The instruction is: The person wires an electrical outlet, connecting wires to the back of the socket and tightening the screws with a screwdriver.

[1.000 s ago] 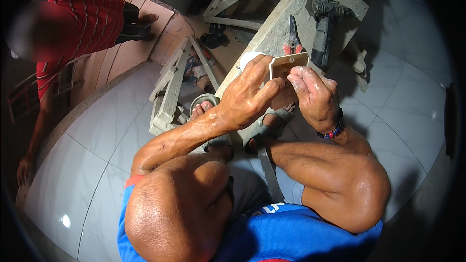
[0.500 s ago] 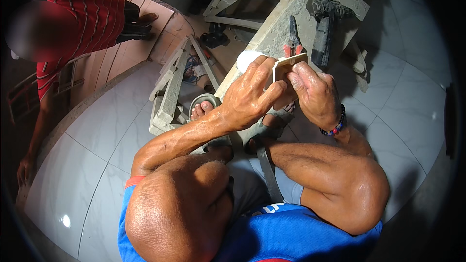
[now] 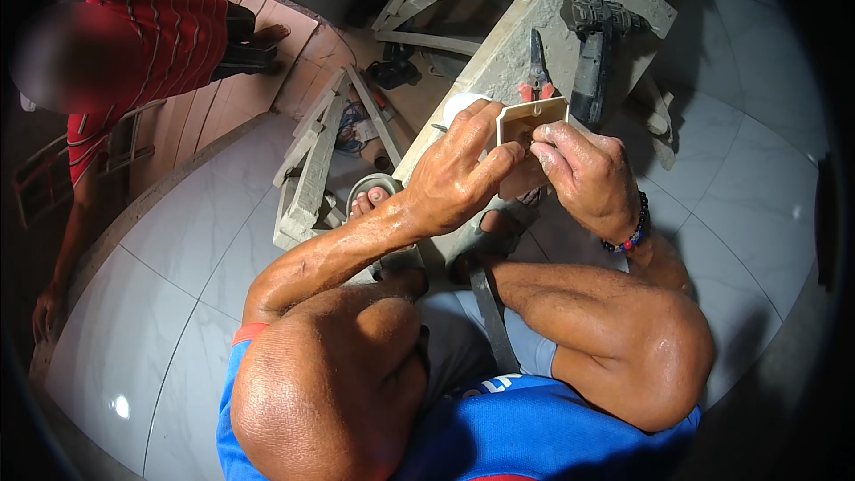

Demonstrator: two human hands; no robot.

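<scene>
A cream, shallow, open rectangular box (image 3: pixel 533 108) with cut corners is held up before me, above the end of the wooden bench. My left hand (image 3: pixel 459 169) grips its left side, with the thumb along the near side. My right hand (image 3: pixel 588 169) is closed, thumb and forefinger pinched at the box's open face; whatever lies between those fingertips is hidden. A white rounded object (image 3: pixel 458 104) shows partly behind my left fingers, and a small dark tip (image 3: pixel 439 127) sticks out beside them. Just beyond the box lie red-handled pliers (image 3: pixel 536 67), jaws pointing away.
A dark cordless power tool (image 3: pixel 592 58) rests on the dusty bench (image 3: pixel 508 58), right of the pliers. Wooden trestles (image 3: pixel 316 160) stand to the left on tiled floor (image 3: pixel 205 258). At far left, a person in a red striped shirt (image 3: pixel 169 44) bends over.
The box has turned slightly, showing more of its inside. My right hand has shifted a little right and down, its fingertips still at the box. The other person looks unchanged.
</scene>
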